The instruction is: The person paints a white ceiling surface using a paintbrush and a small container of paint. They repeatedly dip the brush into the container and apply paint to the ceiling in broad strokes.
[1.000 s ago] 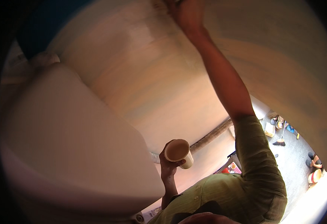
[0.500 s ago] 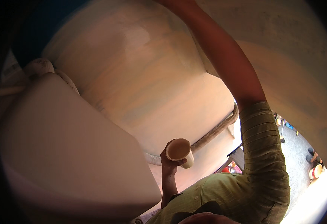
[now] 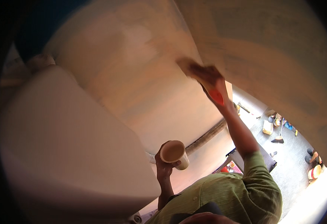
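My left hand (image 3: 164,168) is closed around a pale cup (image 3: 184,162), held upright but slightly tilted in front of my chest. Its open mouth faces up, and whatever lies inside blends with the cup's own colour. Up and to the right, my right hand (image 3: 212,75) is closed on a paintbrush, its dark bristle end (image 3: 184,64) pointing up and left and a reddish handle end showing below the fist. Motion blurs the brush. Behind it spreads a large curved surface (image 3: 133,78), streaked in peach and grey; I cannot tell whether the bristles touch it.
A smooth pale block (image 3: 70,145) fills the left side, close by. A brown pipe-like ridge (image 3: 208,136) runs behind the cup. Another streaked panel (image 3: 282,63) hangs at the right. Far below, the floor (image 3: 290,160) holds a broom (image 3: 278,139), a bucket (image 3: 315,172) and a person's feet.
My right arm has come down from above the upper edge, bringing the hand and paintbrush into view. My left hand and the cup have shifted slightly left.
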Tool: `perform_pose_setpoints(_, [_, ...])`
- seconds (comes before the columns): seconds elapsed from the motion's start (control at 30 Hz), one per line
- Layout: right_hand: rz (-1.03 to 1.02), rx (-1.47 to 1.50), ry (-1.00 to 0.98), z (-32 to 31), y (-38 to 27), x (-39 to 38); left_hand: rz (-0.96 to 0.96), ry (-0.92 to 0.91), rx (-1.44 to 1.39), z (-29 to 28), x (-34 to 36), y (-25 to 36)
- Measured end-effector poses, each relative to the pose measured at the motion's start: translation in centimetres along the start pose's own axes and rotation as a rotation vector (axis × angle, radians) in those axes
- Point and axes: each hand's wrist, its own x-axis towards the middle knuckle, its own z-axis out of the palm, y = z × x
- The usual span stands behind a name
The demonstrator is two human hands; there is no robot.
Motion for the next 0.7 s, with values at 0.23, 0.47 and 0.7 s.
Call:
perform_pose_setpoints(0.23, [-0.31, 0.192, 0.251, 2.1, 0.1, 28.0, -0.02, -0.024, -0.005, 1.3, 0.6, 1.4])
perform_pose_setpoints(0.47, [-0.093, 0.634, 0.155, 5.5, 2.3, 19.1, -0.035, -0.008, -0.031, 2.0, 0.0, 1.7])
perform_pose_setpoints(0.7, [0.178, 0.089, -0.01, 1.7, 0.4, -10.0, 0.005, -0.008, -0.019, 0.7, -1.2, 0.5])
